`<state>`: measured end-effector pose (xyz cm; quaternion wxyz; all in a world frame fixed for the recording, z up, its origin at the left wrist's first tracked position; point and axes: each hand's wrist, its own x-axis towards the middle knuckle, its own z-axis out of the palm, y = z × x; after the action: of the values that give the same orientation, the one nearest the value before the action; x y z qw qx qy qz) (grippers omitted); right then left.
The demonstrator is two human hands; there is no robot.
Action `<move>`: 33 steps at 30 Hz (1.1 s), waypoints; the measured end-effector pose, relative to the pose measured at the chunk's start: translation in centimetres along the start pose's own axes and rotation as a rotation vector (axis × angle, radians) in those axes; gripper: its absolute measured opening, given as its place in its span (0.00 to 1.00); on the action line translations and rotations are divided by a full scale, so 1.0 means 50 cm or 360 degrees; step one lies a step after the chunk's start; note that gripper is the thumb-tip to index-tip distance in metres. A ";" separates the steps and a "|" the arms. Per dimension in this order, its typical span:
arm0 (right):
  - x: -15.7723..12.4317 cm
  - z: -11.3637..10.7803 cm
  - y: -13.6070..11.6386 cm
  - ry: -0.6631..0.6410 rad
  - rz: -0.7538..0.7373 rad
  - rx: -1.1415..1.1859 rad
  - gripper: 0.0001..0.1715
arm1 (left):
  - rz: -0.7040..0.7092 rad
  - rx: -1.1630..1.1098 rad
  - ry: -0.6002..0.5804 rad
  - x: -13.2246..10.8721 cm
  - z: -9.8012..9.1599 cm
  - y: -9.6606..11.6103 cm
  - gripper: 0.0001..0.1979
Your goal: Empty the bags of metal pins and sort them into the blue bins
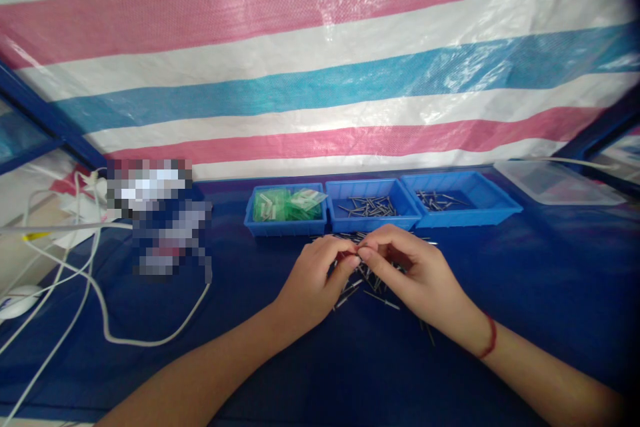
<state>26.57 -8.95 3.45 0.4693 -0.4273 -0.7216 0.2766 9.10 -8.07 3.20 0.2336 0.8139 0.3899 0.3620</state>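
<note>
My left hand (320, 273) and my right hand (410, 267) meet at the fingertips over a loose pile of thin metal rivets (373, 280) on the dark blue table. Both hands are pinched closed, and what lies between the fingertips is too small to make out. Behind them stand three blue trays in a row. The left tray (285, 228) holds green plastic packets (280, 205). Metal rivets lie in the middle tray (375, 222) and toward the left side of the right tray (465, 217).
White cables (105, 320) run across the left of the table (240, 373), near a white rounded object (19, 301) and a blurred-out area. A clear plastic lid (555, 181) lies at the back right. A striped sheet (320, 93) hangs behind.
</note>
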 end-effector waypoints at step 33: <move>0.073 -0.165 0.095 0.0642 0.0006 -0.1100 0.09 | 0.0157 0.0424 -0.0264 0.011 -0.041 -0.025 0.11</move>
<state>35.08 -3.47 4.64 0.4295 -0.6070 -0.6648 -0.0712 7.19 -6.69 3.87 0.1371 0.8829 0.3734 0.2496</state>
